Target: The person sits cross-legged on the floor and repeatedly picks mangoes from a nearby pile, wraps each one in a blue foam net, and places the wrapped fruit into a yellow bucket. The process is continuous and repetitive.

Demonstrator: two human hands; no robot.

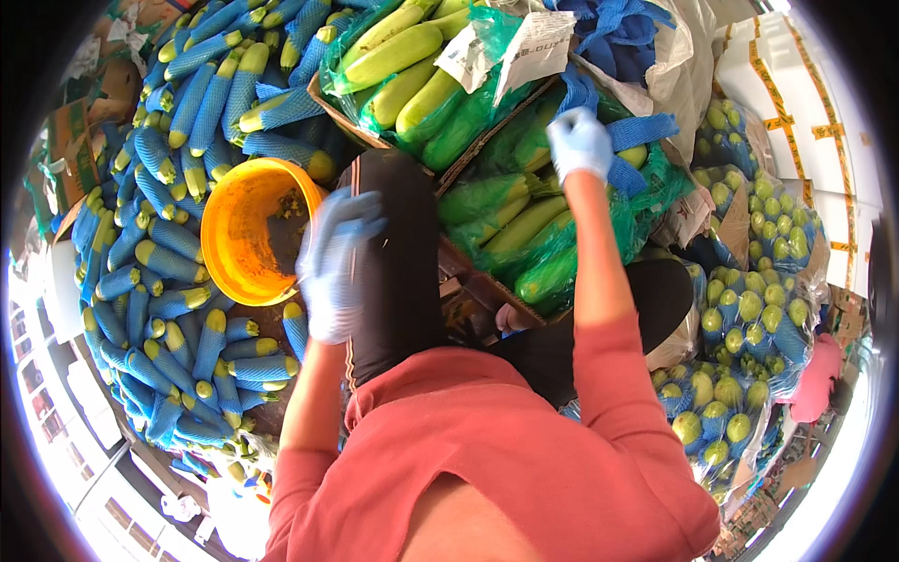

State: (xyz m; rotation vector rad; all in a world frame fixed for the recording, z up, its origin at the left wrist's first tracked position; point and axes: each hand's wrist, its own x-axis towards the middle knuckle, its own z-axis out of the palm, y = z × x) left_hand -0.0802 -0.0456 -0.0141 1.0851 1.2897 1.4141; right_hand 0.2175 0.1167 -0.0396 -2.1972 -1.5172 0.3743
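My left hand, in a pale blue glove, is motion-blurred between the rim of a yellow bucket and my left knee. Its fingers are apart and I see nothing in them. My right hand, gloved alike, is curled over the right-hand box, where a strip of blue mesh sleeve runs down to its fingers. Whether the fingers grip it is hard to tell. More blue mesh sleeves lie beside that hand. Below it, bare zucchini lie in a cardboard box lined with green plastic film.
A second lined box holds zucchini. Mesh-sleeved zucchini are heaped on the left. Blue netting is piled at the top. Clear bags of sleeved zucchini and taped white boxes stand on the right.
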